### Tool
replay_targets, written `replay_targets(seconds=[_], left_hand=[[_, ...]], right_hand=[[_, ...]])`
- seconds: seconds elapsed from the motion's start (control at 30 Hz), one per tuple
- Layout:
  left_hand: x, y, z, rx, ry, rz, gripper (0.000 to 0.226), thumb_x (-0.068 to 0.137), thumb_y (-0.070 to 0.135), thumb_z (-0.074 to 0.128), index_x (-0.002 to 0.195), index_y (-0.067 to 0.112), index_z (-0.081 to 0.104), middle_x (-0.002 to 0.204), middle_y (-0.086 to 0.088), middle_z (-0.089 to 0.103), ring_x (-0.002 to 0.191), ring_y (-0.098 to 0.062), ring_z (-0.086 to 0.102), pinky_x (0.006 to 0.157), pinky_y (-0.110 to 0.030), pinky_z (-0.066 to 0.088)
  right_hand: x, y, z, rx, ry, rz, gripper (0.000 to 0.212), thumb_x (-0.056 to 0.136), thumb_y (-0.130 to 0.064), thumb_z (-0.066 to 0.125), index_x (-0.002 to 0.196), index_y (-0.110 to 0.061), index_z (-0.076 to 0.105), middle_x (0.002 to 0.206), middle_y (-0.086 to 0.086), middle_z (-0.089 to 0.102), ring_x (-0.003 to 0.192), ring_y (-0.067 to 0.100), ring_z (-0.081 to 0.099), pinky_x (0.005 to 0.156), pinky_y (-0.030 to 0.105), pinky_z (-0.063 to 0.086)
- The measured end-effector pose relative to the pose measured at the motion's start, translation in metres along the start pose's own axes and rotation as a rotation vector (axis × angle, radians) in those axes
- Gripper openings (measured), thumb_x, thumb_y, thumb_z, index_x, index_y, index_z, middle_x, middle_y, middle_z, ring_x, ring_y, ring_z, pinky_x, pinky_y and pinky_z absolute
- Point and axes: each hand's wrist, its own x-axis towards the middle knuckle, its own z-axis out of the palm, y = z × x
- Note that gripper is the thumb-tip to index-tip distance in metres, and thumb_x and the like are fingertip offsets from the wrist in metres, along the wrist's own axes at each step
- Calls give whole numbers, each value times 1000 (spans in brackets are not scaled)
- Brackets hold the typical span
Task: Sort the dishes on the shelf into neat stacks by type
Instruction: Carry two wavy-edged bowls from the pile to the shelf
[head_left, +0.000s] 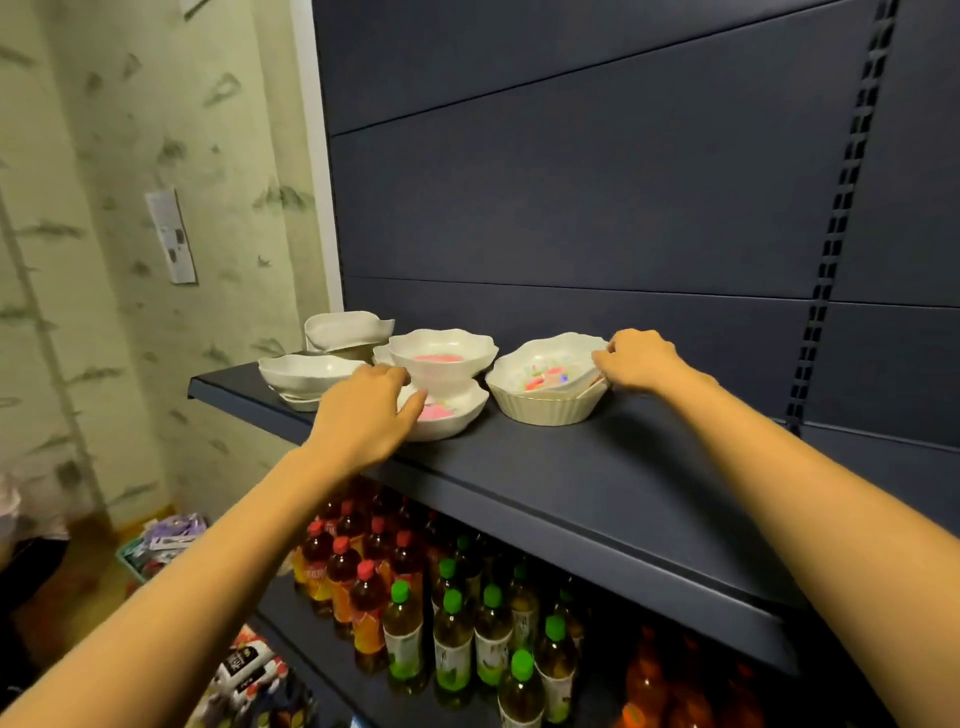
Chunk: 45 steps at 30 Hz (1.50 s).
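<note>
Several cream dishes with wavy rims stand on a dark blue shelf. At the right is a ribbed bowl with a flower-printed bowl nested in it; my right hand grips the far right rim of that nested bowl. In the middle a tall bowl with a pink inside rests on a low dish. My left hand holds the low dish's left rim. Further left are a shallow bowl on a plate and another bowl at the back.
The shelf's right half is bare, with a dark panelled back wall close behind the dishes. Below, a lower shelf holds several bottles with red caps and green caps. A papered wall is at the left.
</note>
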Motion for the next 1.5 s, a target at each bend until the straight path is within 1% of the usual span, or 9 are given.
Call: replay_targets(seconds=[0.13,0.27,0.43,0.8,0.93,1.0,1.1,1.3,1.5], left_hand=[[38,-19,15,-24,57,-12,42,95,39,39,114,10,61,123,-9,63,115,-28,55,86,-41,46],[70,-36,27,-89,49,-61,43,95,38,39,114,6,61,120,-13,65,108,-33,59,86,-42,48],[111,-57,39,-145,7,-96,44,96,38,37,114,4,60,112,-18,68,103,-35,60,85,-42,48],[187,-93,63,-130,-171,-66,46,96,38,39,121,3,56,116,-17,65,101,-34,62,86,-40,47],[203,-94,72,-247,-278,-46,39,94,24,42,62,3,49,79,-16,60,66,-26,53,76,-35,45],[207,-94,73,-329,-302,-61,39,93,11,41,54,6,41,62,-13,49,58,-24,46,70,-34,47],[216,-99,73,-492,-255,-45,30,91,4,40,62,0,48,62,-15,48,50,-21,41,48,-27,36],[227,-74,63,-612,-167,65,22,93,8,38,79,-4,51,69,-18,51,50,-21,40,48,-23,32],[209,-5,52,-728,-151,188,20,90,7,39,76,-2,50,68,-17,47,62,-29,44,53,-30,34]], right_hand=[[32,-11,12,-97,17,63,30,93,-16,42,115,-2,55,121,19,57,107,36,54,74,32,36],[53,-16,21,-179,3,109,9,90,-13,45,89,-5,48,94,13,51,85,29,47,64,31,36],[69,-16,30,-198,21,174,17,89,-9,46,73,-5,45,71,8,44,82,28,47,47,26,29],[69,-29,5,-109,406,280,21,87,-10,47,82,3,63,84,19,53,82,36,50,64,31,36],[53,-34,2,-75,515,345,26,87,-11,46,83,7,65,83,22,57,77,33,50,64,32,36],[42,-35,5,-62,545,386,29,87,-10,46,86,10,68,79,22,59,73,33,51,63,31,37],[21,-34,5,-46,584,434,32,87,-7,44,89,12,69,85,27,67,71,31,50,63,30,37],[-36,-14,-6,-23,641,587,32,84,-4,44,90,13,70,95,31,70,70,28,52,63,30,41],[-104,8,-28,-81,598,700,28,84,-3,46,71,0,70,72,16,64,70,28,56,48,21,35]])
